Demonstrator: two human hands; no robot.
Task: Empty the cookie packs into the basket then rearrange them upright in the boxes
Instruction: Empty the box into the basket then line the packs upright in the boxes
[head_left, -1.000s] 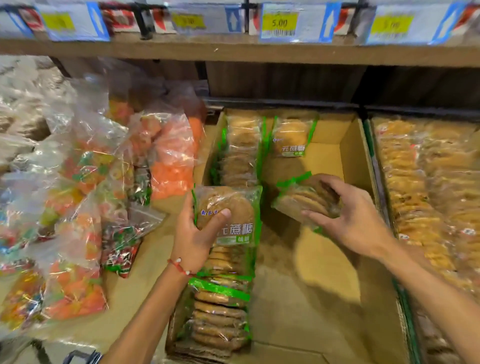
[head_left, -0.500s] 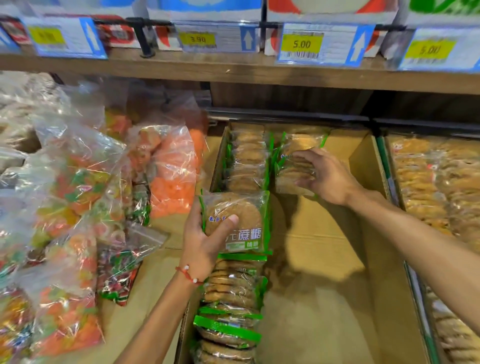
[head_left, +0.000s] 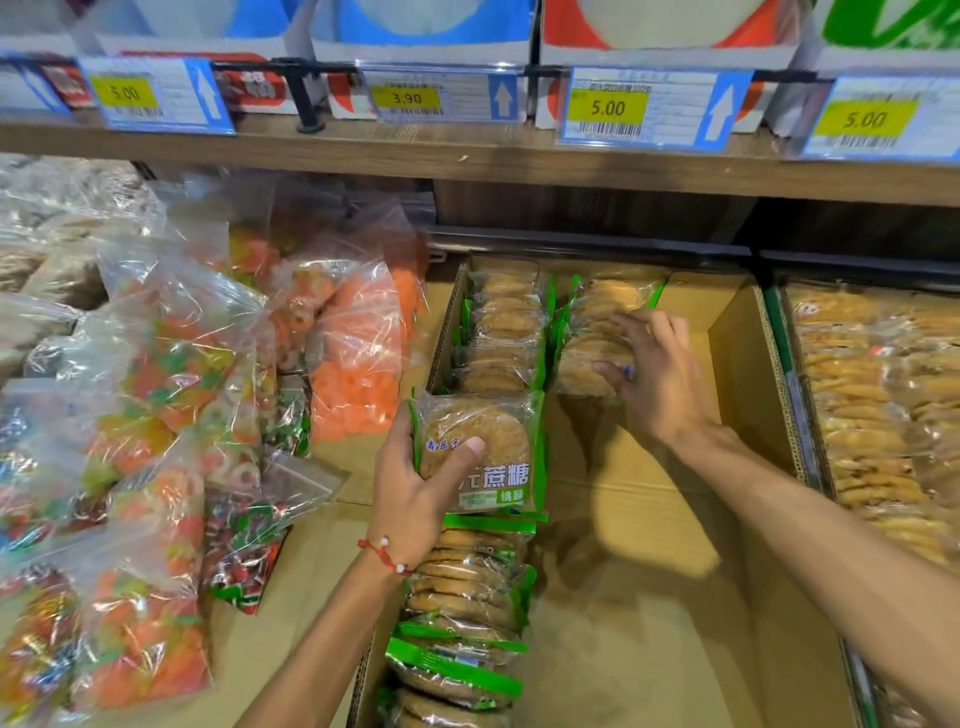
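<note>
**A:** Two hands at work here. What sits nearest?

**B:** A near row of packs (head_left: 462, 623), standing on edge along the 7 o'clock side of the cardboard box (head_left: 737, 364) and running away from the viewer.

**A:** And the left hand?

**B:** The left hand (head_left: 415, 499) has a red bracelet (head_left: 384, 556) at the wrist. It grips a held cookie pack (head_left: 483, 452) just above the far end of that row, with the thumb across the printed front and the fingers curled behind. The pack is upright, face toward the camera.

**A:** Further in?

**B:** At the box's 11 o'clock corner a back row (head_left: 504, 332) stands against the far wall. Just beside it, toward 1 o'clock, is a short row (head_left: 597, 312). The right hand (head_left: 660, 379) is on that one — its thumb lies against the front pack's face and its fingers curl over the tops, pinching the packs together.

**A:** What surrounds the box?

**B:** Clear candy bags (head_left: 156, 364) are heaped at 9 o'clock, orange and mixed colours. A neighbouring box of cookies (head_left: 883, 389) sits at 3 o'clock. At 12 o'clock is the wooden shelf edge (head_left: 467, 161) — price tags (head_left: 608, 109) hang along it, reading 5.00 and 3.90.
</note>
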